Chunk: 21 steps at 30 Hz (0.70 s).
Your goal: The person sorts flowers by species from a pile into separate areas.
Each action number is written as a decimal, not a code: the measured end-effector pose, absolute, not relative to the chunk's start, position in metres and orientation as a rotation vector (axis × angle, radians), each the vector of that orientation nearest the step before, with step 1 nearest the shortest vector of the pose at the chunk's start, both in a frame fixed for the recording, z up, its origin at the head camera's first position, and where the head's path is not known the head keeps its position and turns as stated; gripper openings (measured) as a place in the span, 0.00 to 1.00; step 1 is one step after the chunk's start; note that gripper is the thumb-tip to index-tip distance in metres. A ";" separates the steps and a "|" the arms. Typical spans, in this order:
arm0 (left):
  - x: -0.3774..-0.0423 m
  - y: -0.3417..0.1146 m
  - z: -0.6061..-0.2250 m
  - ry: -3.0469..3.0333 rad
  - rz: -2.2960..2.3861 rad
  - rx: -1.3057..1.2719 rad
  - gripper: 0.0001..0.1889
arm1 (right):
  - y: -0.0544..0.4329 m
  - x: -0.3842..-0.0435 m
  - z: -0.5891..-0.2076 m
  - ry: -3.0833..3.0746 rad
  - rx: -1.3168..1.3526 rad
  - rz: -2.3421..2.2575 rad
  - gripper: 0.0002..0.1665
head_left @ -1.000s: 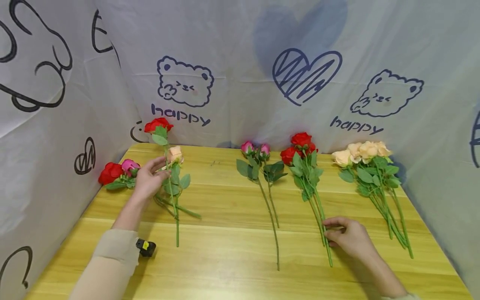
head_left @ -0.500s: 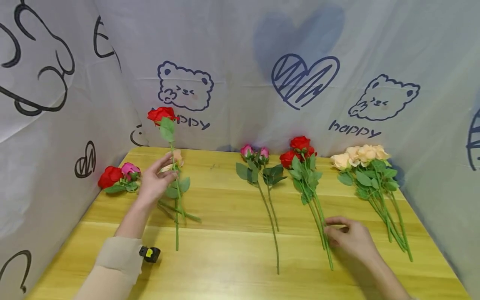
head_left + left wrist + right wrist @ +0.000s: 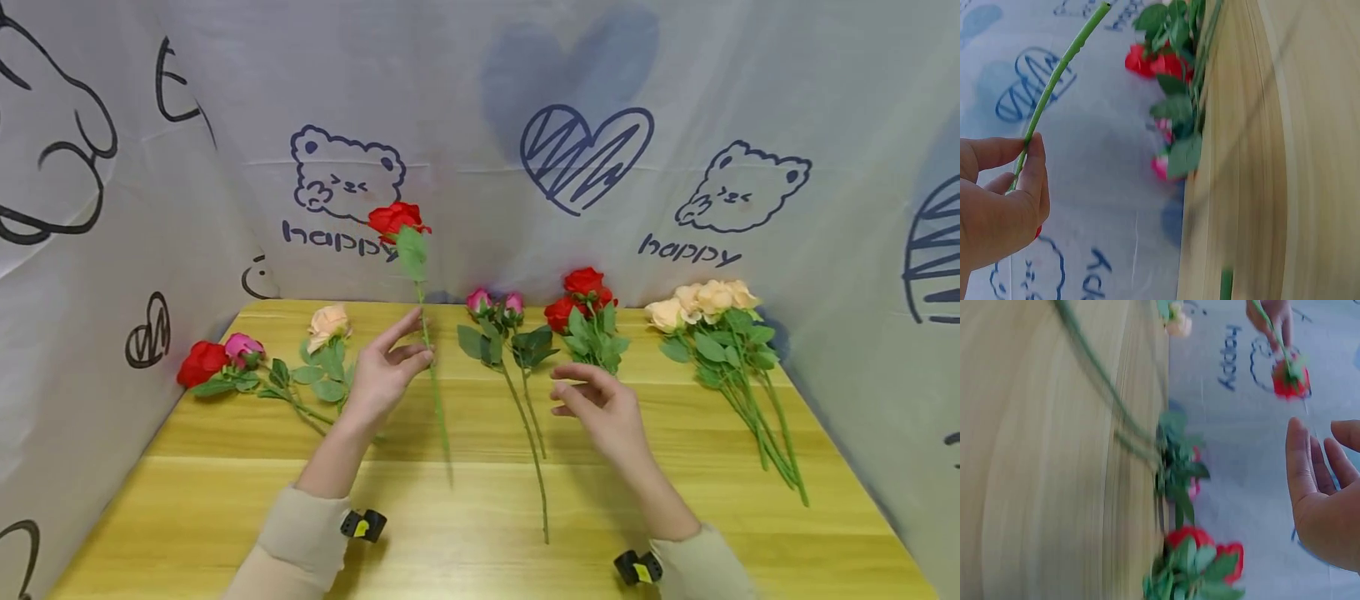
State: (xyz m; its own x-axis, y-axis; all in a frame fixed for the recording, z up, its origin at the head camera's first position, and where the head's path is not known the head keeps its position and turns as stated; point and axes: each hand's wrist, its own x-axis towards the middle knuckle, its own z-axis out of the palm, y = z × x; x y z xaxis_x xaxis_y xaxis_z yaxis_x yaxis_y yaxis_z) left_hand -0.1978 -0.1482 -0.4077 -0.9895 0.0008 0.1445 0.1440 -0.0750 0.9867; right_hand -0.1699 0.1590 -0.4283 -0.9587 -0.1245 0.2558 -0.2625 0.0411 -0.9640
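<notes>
My left hand (image 3: 386,371) pinches the green stem of a red rose (image 3: 397,222) between thumb and fingers. The rose stands nearly upright above the table, its bloom in front of the back cloth. In the left wrist view the cut end of the stem (image 3: 1075,47) sticks out past the fingers. My right hand (image 3: 603,408) holds nothing; its fingers are loosely bent, over the stems of the red rose bunch (image 3: 585,300), which it partly hides. Two pink roses (image 3: 495,304) lie between the hands, stems toward me.
On the left lie a red rose (image 3: 204,363), a pink rose (image 3: 243,348) and a peach rose (image 3: 328,325) with crossing stems. A bunch of peach roses (image 3: 705,305) lies at the right. Printed cloth (image 3: 457,125) walls in the wooden table (image 3: 465,567).
My left hand has lifted the red rose off the left group and carried it right. My right hand has left the red bunch's stems and moved left and farther from me.
</notes>
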 end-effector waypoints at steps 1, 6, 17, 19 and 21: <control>-0.198 -0.142 -0.408 -2.055 -2.243 -0.173 0.37 | 0.152 -0.171 -0.428 -2.185 0.443 2.090 0.17; -0.199 -0.115 -0.411 -2.078 -2.234 -0.216 0.37 | 0.125 -0.173 -0.430 -2.272 0.521 2.126 0.17; -0.196 -0.082 -0.426 -2.195 -2.102 -0.291 0.34 | 0.106 -0.167 -0.443 -2.486 0.448 2.141 0.18; -0.195 -0.077 -0.429 -2.207 -2.093 -0.294 0.35 | 0.107 -0.167 -0.445 -2.491 0.397 2.140 0.18; -0.194 -0.072 -0.431 -2.215 -2.083 -0.297 0.34 | 0.108 -0.166 -0.446 -2.498 0.349 2.131 0.17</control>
